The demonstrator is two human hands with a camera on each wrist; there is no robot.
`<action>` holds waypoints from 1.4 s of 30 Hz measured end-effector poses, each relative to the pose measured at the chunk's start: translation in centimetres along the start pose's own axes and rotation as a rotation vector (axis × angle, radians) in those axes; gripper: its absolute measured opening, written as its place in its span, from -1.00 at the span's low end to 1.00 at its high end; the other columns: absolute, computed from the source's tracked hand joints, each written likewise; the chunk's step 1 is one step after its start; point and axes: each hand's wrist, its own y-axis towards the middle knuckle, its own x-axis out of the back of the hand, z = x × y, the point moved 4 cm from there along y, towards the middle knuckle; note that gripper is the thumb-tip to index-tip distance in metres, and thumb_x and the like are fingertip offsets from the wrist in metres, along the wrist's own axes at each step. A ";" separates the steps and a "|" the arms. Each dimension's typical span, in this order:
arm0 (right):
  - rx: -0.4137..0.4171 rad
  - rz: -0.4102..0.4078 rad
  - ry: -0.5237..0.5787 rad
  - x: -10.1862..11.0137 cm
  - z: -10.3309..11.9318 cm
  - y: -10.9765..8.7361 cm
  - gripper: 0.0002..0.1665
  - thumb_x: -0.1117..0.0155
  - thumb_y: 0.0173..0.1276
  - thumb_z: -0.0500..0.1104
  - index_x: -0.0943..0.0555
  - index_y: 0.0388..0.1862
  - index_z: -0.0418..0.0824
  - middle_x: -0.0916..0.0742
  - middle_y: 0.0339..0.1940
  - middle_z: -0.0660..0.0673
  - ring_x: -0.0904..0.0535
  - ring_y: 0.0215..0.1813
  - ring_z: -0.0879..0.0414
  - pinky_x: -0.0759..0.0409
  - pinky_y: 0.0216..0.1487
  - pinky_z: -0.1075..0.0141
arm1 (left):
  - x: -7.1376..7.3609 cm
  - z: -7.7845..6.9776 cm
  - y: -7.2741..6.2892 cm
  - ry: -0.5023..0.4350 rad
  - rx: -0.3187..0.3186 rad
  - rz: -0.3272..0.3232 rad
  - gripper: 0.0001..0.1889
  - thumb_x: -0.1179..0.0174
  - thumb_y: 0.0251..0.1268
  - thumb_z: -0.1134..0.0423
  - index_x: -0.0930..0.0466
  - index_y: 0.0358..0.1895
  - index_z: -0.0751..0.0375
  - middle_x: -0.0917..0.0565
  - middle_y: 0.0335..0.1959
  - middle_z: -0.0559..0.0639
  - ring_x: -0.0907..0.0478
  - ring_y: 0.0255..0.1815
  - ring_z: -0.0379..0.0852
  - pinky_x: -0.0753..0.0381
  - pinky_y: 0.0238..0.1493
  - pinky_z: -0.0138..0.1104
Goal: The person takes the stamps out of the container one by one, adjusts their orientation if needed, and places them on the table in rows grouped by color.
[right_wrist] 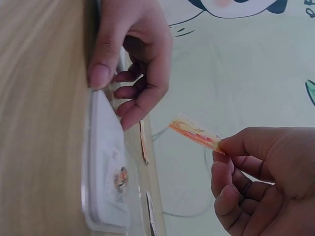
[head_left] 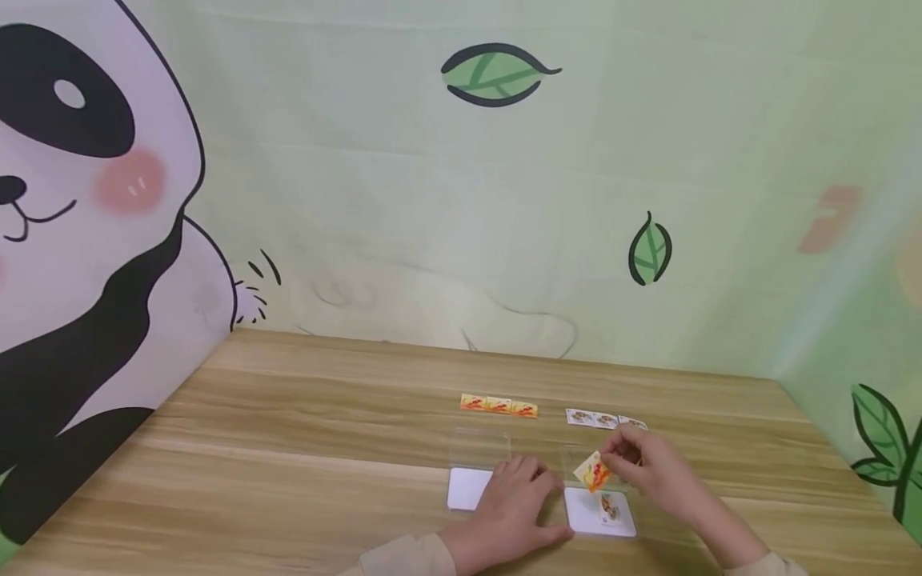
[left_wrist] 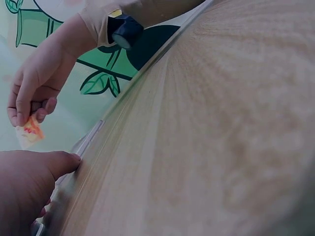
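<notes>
My right hand pinches a small yellow-and-orange picture card between thumb and fingers, raised above the right white flat case. In the right wrist view the card is tilted and apart from the case. On the case's white surface lies a small white card with a brownish picture. My left hand rests between the two cases, its thumb at the near left edge of the right one. Its fingers partly cover the left white case, which has nothing visible on its uncovered part.
Clear plastic lids lie folded back behind the cases. Farther back sit a row of three yellow-orange cards and, to its right, a row of three white picture cards. The wooden table meets a panda-printed backdrop.
</notes>
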 end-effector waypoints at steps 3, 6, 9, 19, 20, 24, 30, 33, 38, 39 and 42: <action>-0.026 -0.020 0.011 0.3 0.1 0.5 -0.91 -0.23 0.34 -0.23 -0.55 -0.29 -0.26 -0.61 -0.48 -0.07 -0.40 -0.50 0.35 -0.45 -0.54 0.44 | 0.0 0.0 0.0 -0.001 -0.002 -0.003 -0.53 -0.28 0.08 -0.25 -0.58 -0.01 -0.08 -0.50 -0.05 -0.16 -0.38 0.04 -0.21 -0.39 0.12 -0.31; -0.036 -0.021 0.014 0.5 0.2 0.8 -0.91 -0.20 0.36 -0.24 -0.55 -0.26 -0.27 -0.61 -0.46 -0.09 -0.40 -0.48 0.34 -0.45 -0.50 0.44 | 0.0 0.0 0.0 0.000 -0.006 -0.007 -0.52 -0.28 0.08 -0.25 -0.58 -0.01 -0.08 -0.50 -0.05 -0.16 -0.38 0.03 -0.21 -0.39 0.10 -0.33; -0.034 -0.023 0.009 0.7 0.4 1.2 -0.90 -0.19 0.38 -0.23 -0.54 -0.24 -0.28 -0.61 -0.44 -0.10 -0.41 -0.46 0.32 -0.45 -0.48 0.43 | 0.0 0.0 0.0 -0.002 -0.007 -0.010 -0.52 -0.28 0.08 -0.25 -0.57 -0.02 -0.08 -0.49 -0.06 -0.17 -0.37 0.03 -0.21 -0.39 0.08 -0.34; -0.124 -0.025 0.011 0.9 0.3 3.1 -0.87 -0.16 0.38 -0.23 -0.53 -0.22 -0.30 -0.60 -0.44 -0.15 -0.44 -0.43 0.17 -0.42 -0.53 0.41 | 0.0 0.1 0.0 -0.002 -0.010 -0.021 -0.53 -0.29 0.07 -0.25 -0.58 -0.03 -0.08 -0.50 -0.06 -0.16 -0.38 0.03 -0.21 -0.40 0.04 -0.34; -0.133 -0.025 0.012 0.8 0.1 3.3 -0.87 -0.16 0.38 -0.23 -0.53 -0.22 -0.31 -0.60 -0.44 -0.16 -0.44 -0.42 0.14 -0.42 -0.53 0.40 | 0.0 0.1 0.0 -0.002 -0.010 -0.021 -0.53 -0.29 0.07 -0.25 -0.58 -0.03 -0.07 -0.50 -0.06 -0.16 -0.39 0.03 -0.21 -0.40 0.05 -0.34; -0.175 -0.024 0.035 0.7 -0.2 4.1 -0.86 -0.15 0.39 -0.23 -0.52 -0.21 -0.32 -0.60 -0.43 -0.18 -0.45 -0.41 0.08 -0.41 -0.54 0.39 | 0.0 0.1 0.0 -0.004 -0.009 -0.015 -0.53 -0.29 0.07 -0.24 -0.58 -0.03 -0.07 -0.50 -0.06 -0.16 -0.39 0.03 -0.21 -0.40 0.05 -0.34; -0.199 -0.037 0.074 0.3 -0.5 5.2 -0.85 -0.13 0.39 -0.25 -0.52 -0.23 -0.36 -0.59 -0.48 -0.14 -0.41 -0.48 0.13 -0.39 -0.57 0.40 | 0.0 0.1 -0.1 0.008 -0.009 -0.028 -0.53 -0.30 0.05 -0.25 -0.58 -0.04 -0.08 -0.51 -0.07 -0.17 -0.39 0.03 -0.21 -0.40 0.05 -0.33; -0.202 -0.043 0.084 0.1 -0.7 5.8 -0.85 -0.13 0.39 -0.26 -0.53 -0.24 -0.37 -0.59 -0.49 -0.13 -0.42 -0.49 0.13 -0.38 -0.57 0.40 | 0.0 0.1 -0.1 0.017 -0.015 -0.043 -0.53 -0.31 0.04 -0.24 -0.58 -0.05 -0.08 -0.51 -0.07 -0.17 -0.39 0.03 -0.21 -0.40 0.04 -0.35; -0.221 -0.048 0.101 -0.4 -1.3 6.5 -0.86 -0.12 0.38 -0.28 -0.53 -0.23 -0.38 -0.60 -0.49 -0.11 -0.47 -0.44 0.09 -0.42 -0.55 0.37 | -0.1 0.1 -0.1 0.027 -0.021 -0.049 -0.53 -0.31 0.04 -0.25 -0.58 -0.05 -0.08 -0.51 -0.08 -0.17 -0.39 0.02 -0.21 -0.40 0.03 -0.35; -0.229 -0.053 0.102 -0.5 -1.5 6.7 -0.86 -0.12 0.38 -0.28 -0.54 -0.23 -0.38 -0.60 -0.48 -0.11 -0.48 -0.44 0.09 -0.43 -0.54 0.36 | -0.1 0.1 -0.1 0.028 -0.021 -0.047 -0.52 -0.31 0.04 -0.25 -0.58 -0.04 -0.08 -0.51 -0.07 -0.17 -0.39 0.02 -0.21 -0.40 0.04 -0.35; -0.263 -0.064 0.108 -0.8 -1.9 7.0 -0.85 -0.12 0.37 -0.27 -0.53 -0.21 -0.37 -0.61 -0.46 -0.10 -0.49 -0.42 0.10 -0.46 -0.51 0.33 | -0.1 0.1 -0.1 0.027 -0.017 -0.033 -0.51 -0.30 0.05 -0.25 -0.58 -0.03 -0.07 -0.51 -0.06 -0.17 -0.39 0.03 -0.21 -0.40 0.05 -0.34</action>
